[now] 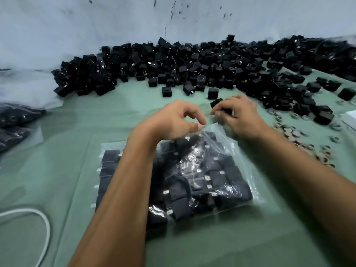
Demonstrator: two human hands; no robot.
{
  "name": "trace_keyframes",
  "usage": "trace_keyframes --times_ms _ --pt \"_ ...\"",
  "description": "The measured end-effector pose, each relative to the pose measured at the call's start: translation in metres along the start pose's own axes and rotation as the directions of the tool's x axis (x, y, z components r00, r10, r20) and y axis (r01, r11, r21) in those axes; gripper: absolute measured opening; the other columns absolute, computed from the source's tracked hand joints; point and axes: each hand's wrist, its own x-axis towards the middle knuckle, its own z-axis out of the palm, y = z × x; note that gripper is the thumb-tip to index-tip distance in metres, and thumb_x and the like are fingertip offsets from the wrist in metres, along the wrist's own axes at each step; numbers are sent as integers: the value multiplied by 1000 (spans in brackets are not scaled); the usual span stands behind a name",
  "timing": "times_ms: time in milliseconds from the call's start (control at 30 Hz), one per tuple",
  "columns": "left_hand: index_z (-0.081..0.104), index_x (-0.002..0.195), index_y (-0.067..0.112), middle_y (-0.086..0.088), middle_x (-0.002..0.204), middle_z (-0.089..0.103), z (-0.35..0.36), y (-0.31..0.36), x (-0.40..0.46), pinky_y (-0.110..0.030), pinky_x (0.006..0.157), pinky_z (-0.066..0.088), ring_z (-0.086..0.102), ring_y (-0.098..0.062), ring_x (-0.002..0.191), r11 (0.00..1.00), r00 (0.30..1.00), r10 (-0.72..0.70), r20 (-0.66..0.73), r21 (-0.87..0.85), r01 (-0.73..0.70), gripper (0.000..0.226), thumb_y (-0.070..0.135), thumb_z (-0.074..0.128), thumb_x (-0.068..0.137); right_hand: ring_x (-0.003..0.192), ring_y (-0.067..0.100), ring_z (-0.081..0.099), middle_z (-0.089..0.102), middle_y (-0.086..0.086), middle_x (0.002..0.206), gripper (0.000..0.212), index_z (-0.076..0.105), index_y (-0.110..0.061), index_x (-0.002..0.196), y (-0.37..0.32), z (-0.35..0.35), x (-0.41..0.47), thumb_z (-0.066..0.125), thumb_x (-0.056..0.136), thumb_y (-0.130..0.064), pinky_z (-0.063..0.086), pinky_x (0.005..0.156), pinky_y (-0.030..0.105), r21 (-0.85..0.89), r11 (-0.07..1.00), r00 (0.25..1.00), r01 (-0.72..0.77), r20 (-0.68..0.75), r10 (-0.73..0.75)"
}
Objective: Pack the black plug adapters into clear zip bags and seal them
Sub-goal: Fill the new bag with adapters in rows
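Just below and left of the right hand (pixel 234 112), whose grip pinches one adapter (pixel 216 102), sits the zip bag (pixel 221 151) mouth, its near edge pinched by the left hand (pixel 177 120).

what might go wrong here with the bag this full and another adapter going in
1. The clear zip bag looks packed close to its mouth, so the adapter that the right hand holds may not fit, or the zip may not close over it.
2. The left hand pinches only one corner of the bag mouth; if that slips, the opening may collapse.
3. Metal prongs press against the thin plastic and could puncture it during sealing.
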Motion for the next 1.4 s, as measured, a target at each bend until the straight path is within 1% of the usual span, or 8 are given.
trace_keyframes --times_ms 167,267,433,600,800,1000,1233,1400 --pt "74 114 34 7 126 63 12 11 1 -46 112 43 55 -9 123 997 994 82 69 -17 -81 21 24 70 96 78 32 56 61 18 82 30 50 -10 82 -3 -14 -52 58 104 -29 47 73 50 379 922 984 -74 -121 129" --pt "71 121 40 7 136 60 21 18 3 -48 117 36 50 -10 132 993 986 116 116 -25 -114 29 22 65 99 63 16 44 50 7 70 33 39 -16 82 2 -15 -65 63 101 -27 38 61 37 393 916 989 -87 -76 126" --pt "74 105 51 2 130 60 33 25 8 -52 119 28 40 -22 135 990 979 131 159 27 -137 38 15 62 98 82 36 69 73 14 97 37 47 -14 112 9 -15 -67 77 91 -17 55 75 51 554 815 985 -169 70 157" --pt "73 91 39 -1 126 57 27 20 8 -53 115 31 43 -23 132 989 979 128 157 53 -137 11 28 74 89 67 19 66 71 3 87 31 66 -10 111 9 -21 -66 82 84 -8 51 58 27 666 716 973 -211 214 87" --pt "74 91 23 1 130 60 23 18 6 -18 98 37 52 -13 129 980 972 196 131 15 -200 4 22 78 89 68 24 56 67 39 98 37 74 -14 118 0 -33 -71 79 82 -14 50 63 27 739 605 913 -297 405 -46" --pt "71 96 15 3 122 66 19 21 4 -39 110 37 54 -11 128 968 963 251 94 -16 -251 6 19 74 92 83 37 59 71 31 102 41 73 -8 119 -11 -34 -76 79 78 -6 49 75 47 761 594 947 -261 321 5" --pt "73 98 12 6 113 68 17 21 1 -36 106 44 57 -6 119 970 971 237 25 -61 -235 6 17 72 95 71 64 56 76 24 87 32 77 -11 106 -24 -30 -77 84 75 -16 41 73 60 785 584 955 -205 291 -55" --pt "73 96 15 8 95 68 7 11 1 -30 96 46 60 -6 95 970 961 179 -211 -125 -208 12 18 62 101 59 54 51 76 21 84 31 73 -12 103 -25 -28 -75 83 77 -26 41 56 36 740 642 945 -201 318 -70"
